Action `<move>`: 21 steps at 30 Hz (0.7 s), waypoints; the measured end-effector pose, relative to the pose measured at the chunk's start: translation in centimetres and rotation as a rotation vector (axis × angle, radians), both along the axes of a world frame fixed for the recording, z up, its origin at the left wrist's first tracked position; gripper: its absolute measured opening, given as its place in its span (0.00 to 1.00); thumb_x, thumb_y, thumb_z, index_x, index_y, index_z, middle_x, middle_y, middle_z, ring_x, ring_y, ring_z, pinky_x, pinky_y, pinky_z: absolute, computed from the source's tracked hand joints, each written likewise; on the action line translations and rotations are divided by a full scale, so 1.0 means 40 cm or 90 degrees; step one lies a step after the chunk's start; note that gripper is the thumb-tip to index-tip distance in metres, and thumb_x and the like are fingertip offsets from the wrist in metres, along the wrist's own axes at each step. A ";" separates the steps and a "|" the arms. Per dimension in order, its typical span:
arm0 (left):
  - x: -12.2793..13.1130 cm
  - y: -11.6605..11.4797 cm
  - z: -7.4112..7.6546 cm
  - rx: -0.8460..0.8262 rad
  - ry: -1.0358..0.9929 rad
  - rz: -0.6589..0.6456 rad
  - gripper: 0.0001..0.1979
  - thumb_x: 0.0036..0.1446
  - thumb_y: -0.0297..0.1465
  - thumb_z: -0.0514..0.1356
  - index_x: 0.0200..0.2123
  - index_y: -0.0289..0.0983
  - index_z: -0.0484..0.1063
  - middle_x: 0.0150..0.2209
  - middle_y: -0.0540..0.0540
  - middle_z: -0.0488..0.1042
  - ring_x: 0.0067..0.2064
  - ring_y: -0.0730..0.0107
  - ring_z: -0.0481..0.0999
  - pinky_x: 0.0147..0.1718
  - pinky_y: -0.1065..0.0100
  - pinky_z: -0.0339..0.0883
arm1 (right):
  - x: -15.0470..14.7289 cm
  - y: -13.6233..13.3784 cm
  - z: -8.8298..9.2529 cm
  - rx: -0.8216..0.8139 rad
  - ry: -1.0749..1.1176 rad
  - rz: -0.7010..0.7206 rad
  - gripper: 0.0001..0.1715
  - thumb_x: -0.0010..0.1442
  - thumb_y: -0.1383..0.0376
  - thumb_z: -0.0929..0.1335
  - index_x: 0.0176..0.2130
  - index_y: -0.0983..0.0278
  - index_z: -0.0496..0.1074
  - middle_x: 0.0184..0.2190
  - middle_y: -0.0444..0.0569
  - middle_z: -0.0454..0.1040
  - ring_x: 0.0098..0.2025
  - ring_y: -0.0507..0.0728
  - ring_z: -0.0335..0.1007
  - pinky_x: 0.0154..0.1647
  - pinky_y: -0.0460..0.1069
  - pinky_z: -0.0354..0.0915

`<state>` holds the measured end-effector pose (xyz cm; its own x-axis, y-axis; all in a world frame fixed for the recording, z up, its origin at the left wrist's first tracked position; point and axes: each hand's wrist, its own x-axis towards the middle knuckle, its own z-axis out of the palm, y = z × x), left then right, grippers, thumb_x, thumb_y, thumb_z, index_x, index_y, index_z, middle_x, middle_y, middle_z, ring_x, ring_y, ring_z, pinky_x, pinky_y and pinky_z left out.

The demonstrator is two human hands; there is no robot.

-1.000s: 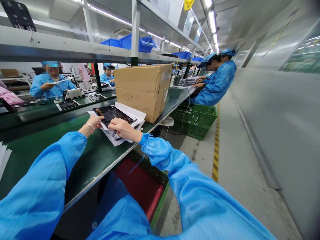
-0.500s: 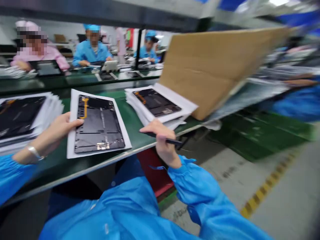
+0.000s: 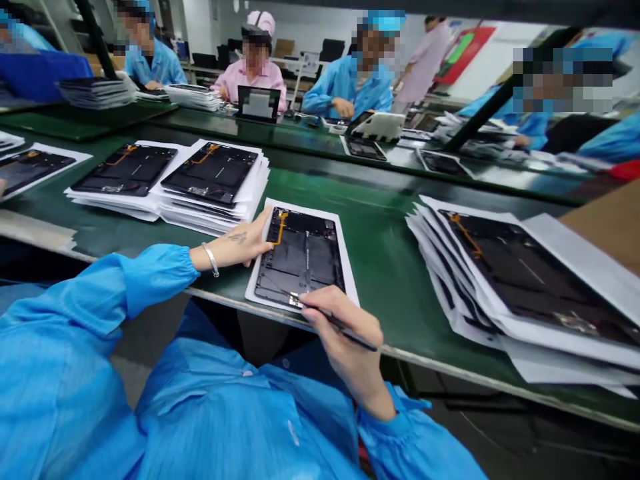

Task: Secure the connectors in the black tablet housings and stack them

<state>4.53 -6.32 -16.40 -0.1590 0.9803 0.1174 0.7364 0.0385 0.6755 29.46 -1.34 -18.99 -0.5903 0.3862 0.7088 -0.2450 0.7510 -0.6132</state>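
Note:
A black tablet housing (image 3: 320,257) with an orange flex cable (image 3: 281,229) lies on a white paper sheet (image 3: 350,283) at the bench's front edge. My left hand (image 3: 247,239) grips the left edge of housing and paper, thumb on top, its other fingers partly hidden. In my right hand (image 3: 350,327) are black tweezers (image 3: 345,328), held like a pen. Their thin tip points at the housing's lower left, near a small metallic connector (image 3: 295,301); whether it touches, I cannot tell.
Stacks of similar housings interleaved with paper stand to the left (image 3: 210,173) and right (image 3: 530,267) on the green bench (image 3: 385,247). A cardboard sheet (image 3: 610,220) leans at the right. Several co-workers sit across the line. A dark slanted post (image 3: 500,100) rises at the right.
The view has swung left, so more stacks show there. My right hand has brought the tweezers from beside the right stack to the lower part of the housing. My left hand keeps its hold.

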 end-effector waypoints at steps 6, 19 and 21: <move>0.039 -0.111 -0.022 0.112 0.279 -0.034 0.13 0.70 0.31 0.51 0.49 0.38 0.74 0.43 0.42 0.76 0.44 0.61 0.76 0.43 0.64 0.68 | -0.001 -0.003 -0.033 -0.025 -0.044 -0.019 0.16 0.63 0.76 0.70 0.46 0.59 0.79 0.40 0.47 0.80 0.41 0.55 0.77 0.43 0.50 0.72; 0.090 -0.228 -0.086 0.273 0.365 -0.138 0.10 0.68 0.21 0.55 0.49 0.33 0.71 0.46 0.41 0.77 0.47 0.63 0.76 0.45 0.66 0.73 | 0.002 -0.034 -0.031 -0.017 -0.062 -0.103 0.17 0.64 0.76 0.68 0.47 0.59 0.78 0.39 0.48 0.79 0.42 0.58 0.74 0.44 0.56 0.71; 0.089 -0.224 -0.084 0.279 0.360 -0.150 0.09 0.68 0.21 0.55 0.48 0.33 0.72 0.44 0.42 0.78 0.45 0.63 0.76 0.43 0.65 0.72 | -0.015 -0.041 -0.030 0.048 -0.087 -0.085 0.17 0.65 0.76 0.68 0.49 0.59 0.76 0.40 0.49 0.79 0.43 0.58 0.73 0.46 0.57 0.71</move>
<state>8.08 -15.30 -19.78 0.2499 0.8253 0.5064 0.9307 -0.3490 0.1096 28.87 -2.98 -20.19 -0.6300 0.4159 0.6559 -0.0588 0.8166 -0.5742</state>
